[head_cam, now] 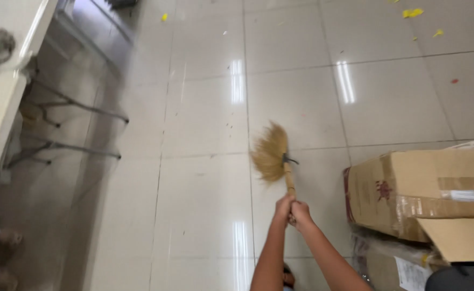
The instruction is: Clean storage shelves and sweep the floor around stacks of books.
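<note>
Brown cardboard box (420, 188) at right, white-labelled package (393, 264) beneath

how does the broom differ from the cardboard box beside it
The broom is slim, with a fan of straw bristles, gripped by the left hand and right hand; the cardboard box is bulky, squared and untouched. The broom looks motion-blurred; the box sits sharp and stacked on other packages. Both are tan.

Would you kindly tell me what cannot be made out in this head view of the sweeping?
- Broom: bristles blurred by motion; whether they touch the floor is unclear.
- Handle: hidden inside the left hand and right hand.
- Cardboard box: cut off by the right edge.
- Table: cut off by the left edge.
- Yellow scraps: too small to identify.
</note>
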